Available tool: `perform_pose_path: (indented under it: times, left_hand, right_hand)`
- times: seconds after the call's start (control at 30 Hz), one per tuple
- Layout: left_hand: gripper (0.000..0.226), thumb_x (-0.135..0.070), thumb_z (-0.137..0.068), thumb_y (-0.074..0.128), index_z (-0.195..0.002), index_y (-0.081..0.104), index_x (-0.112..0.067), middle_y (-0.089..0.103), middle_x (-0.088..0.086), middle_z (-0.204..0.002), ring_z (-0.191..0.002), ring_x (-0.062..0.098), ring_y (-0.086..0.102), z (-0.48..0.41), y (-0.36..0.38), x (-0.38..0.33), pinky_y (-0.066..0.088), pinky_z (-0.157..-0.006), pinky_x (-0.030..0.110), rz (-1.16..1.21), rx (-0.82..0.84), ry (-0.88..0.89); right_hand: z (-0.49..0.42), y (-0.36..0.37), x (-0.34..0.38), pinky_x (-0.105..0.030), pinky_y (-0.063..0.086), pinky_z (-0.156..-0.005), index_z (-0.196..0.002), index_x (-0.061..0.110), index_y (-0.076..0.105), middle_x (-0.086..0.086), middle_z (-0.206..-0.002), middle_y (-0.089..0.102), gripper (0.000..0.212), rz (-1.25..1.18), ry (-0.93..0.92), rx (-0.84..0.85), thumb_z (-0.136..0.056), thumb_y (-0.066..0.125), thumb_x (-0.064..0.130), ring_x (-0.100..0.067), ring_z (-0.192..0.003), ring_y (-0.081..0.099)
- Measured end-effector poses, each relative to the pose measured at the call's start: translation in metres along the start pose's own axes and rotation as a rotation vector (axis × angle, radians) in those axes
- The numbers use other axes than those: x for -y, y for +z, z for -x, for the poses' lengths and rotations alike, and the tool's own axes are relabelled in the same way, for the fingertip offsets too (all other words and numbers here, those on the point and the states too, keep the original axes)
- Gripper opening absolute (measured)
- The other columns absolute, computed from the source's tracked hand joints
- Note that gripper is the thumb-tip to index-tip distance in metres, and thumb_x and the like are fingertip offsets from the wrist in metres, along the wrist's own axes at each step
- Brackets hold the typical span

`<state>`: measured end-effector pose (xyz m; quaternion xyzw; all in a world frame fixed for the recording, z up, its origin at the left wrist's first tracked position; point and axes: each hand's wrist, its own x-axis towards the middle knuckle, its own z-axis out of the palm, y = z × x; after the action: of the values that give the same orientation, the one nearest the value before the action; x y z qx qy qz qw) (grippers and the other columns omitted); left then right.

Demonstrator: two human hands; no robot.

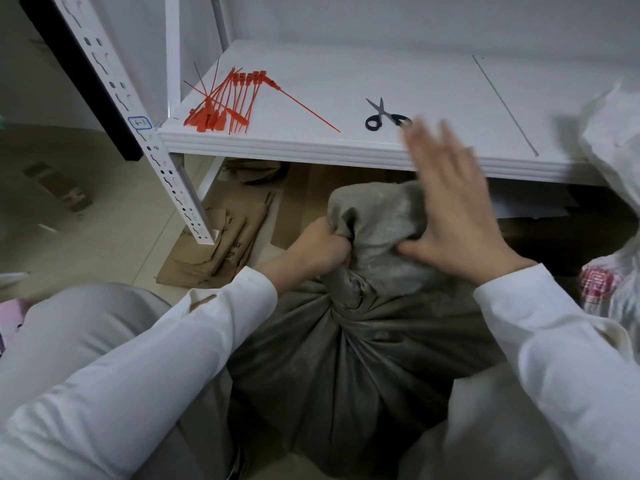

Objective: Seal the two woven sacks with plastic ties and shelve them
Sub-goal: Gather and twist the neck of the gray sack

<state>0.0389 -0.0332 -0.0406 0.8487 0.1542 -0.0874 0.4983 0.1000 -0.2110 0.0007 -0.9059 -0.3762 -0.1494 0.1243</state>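
1. A white shelf [346, 148] stands on a tiled floor. Flattened cardboard [214, 251] lies under it and around its perforated post [138, 126].
2. Red ties [221, 105] lie in a loose heap at the shelf's left end. Black scissors [384, 117] lie nearer the middle, just beyond the right hand's blurred fingertips.
3. The grey sack [346, 358] stands on the floor before the shelf, between the person's knees, with its neck gathered.
4. The left hand [317, 249] clutches the twisted neck in a fist.
5. The right hand [457, 216] is spread flat and holds nothing, its thumb touching the sack's top.
6. A white sack [613, 133] crowds the right edge.
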Motion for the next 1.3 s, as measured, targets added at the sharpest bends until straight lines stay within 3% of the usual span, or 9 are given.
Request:
perform_pose_path:
  times: [0.13,0.27,0.43,0.57,0.7,0.9,1.0,1.17,1.3]
  left_hand:
    - [0.027,0.003,-0.084,0.046,-0.061,0.048,-0.012,0.053,0.001,-0.068,-0.066,0.014,0.047,0.001,0.009,-0.002,0.036,-0.049,0.017,-0.196,0.087,0.109]
    - [0.022,-0.002,-0.085,0.045,-0.072,0.055,-0.015,0.056,-0.005,-0.074,-0.070,0.012,0.051,0.000,0.011,0.001,0.035,-0.051,0.011,-0.299,0.097,0.168]
    - [0.030,-0.008,-0.080,0.051,-0.054,0.037,-0.011,0.045,0.003,-0.055,-0.055,0.023,0.045,0.002,0.010,0.007,0.029,-0.045,0.027,-0.434,-0.008,0.126]
    - [0.029,-0.018,-0.084,0.055,-0.060,0.038,-0.017,0.045,0.000,-0.060,-0.060,0.024,0.046,0.008,0.006,0.009,0.027,-0.048,0.028,-0.508,-0.036,0.134]
    - [0.038,-0.051,-0.083,0.060,-0.067,0.048,-0.019,0.056,0.001,-0.072,-0.071,0.024,0.055,0.011,-0.002,0.015,0.036,-0.052,0.028,-0.510,-0.060,0.037]
    - [0.113,-0.099,-0.058,0.031,-0.139,0.052,-0.023,0.050,0.005,-0.142,-0.129,0.026,0.048,0.017,-0.002,0.024,0.035,-0.110,0.042,-0.108,0.328,-0.337]
    - [0.131,-0.107,-0.033,0.037,-0.141,0.047,-0.034,0.047,0.001,-0.147,-0.134,0.025,0.043,0.012,0.005,0.032,0.032,-0.113,0.045,0.186,0.325,-0.436]
    - [0.054,-0.072,-0.073,0.064,-0.099,0.067,-0.025,0.069,0.001,-0.102,-0.096,0.016,0.064,0.020,0.020,0.044,0.050,-0.075,0.028,0.343,0.228,-0.536]
    - [0.038,-0.040,-0.076,0.077,-0.103,0.070,-0.015,0.072,0.007,-0.099,-0.090,0.021,0.068,0.023,0.028,0.051,0.057,-0.081,0.035,0.340,0.158,-0.539]
  right_hand:
    - [0.012,0.016,0.010,-0.041,0.031,-0.112,-0.148,0.027,0.027,0.005,-0.149,0.039,0.107,0.006,-0.235,0.406,-0.057,0.078,0.052,-0.019,-0.139,0.034]
    - [0.016,0.032,0.021,-0.038,0.050,-0.074,-0.128,0.028,0.045,0.000,-0.109,0.064,0.068,0.059,-0.129,0.379,-0.069,0.071,0.050,-0.028,-0.096,0.062]
    - [0.021,0.047,0.027,-0.036,0.046,-0.069,-0.089,0.024,0.056,-0.008,-0.092,0.066,0.019,-0.101,0.052,0.361,-0.080,0.066,0.036,-0.034,-0.089,0.061]
    - [0.025,0.067,0.031,-0.034,0.042,-0.065,-0.067,0.019,0.051,-0.006,-0.075,0.060,0.019,-0.413,0.354,0.430,-0.079,0.066,0.021,-0.035,-0.084,0.060]
    - [0.036,0.082,0.037,-0.038,0.054,-0.071,-0.091,0.010,0.069,-0.010,-0.085,0.068,0.010,-0.898,0.794,0.341,-0.081,0.067,0.011,-0.028,-0.084,0.065]
    - [0.051,0.094,0.051,-0.046,0.057,-0.083,-0.105,0.006,0.065,-0.019,-0.097,0.071,0.019,-1.375,1.192,0.275,-0.088,0.061,0.002,-0.033,-0.088,0.069]
    - [0.060,0.103,0.061,-0.044,0.058,-0.080,-0.108,0.007,0.064,-0.017,-0.099,0.071,0.022,-1.461,1.289,0.218,-0.087,0.064,0.004,-0.032,-0.089,0.069]
    - [0.084,0.114,0.091,-0.042,0.059,-0.078,-0.111,0.006,0.065,-0.017,-0.100,0.072,0.023,-1.606,1.339,0.203,-0.088,0.062,0.004,-0.031,-0.090,0.070]
    - [0.093,0.116,0.099,-0.035,0.057,-0.072,-0.107,0.007,0.065,-0.018,-0.101,0.070,0.017,-1.683,1.367,0.220,-0.090,0.060,0.005,-0.029,-0.090,0.069]
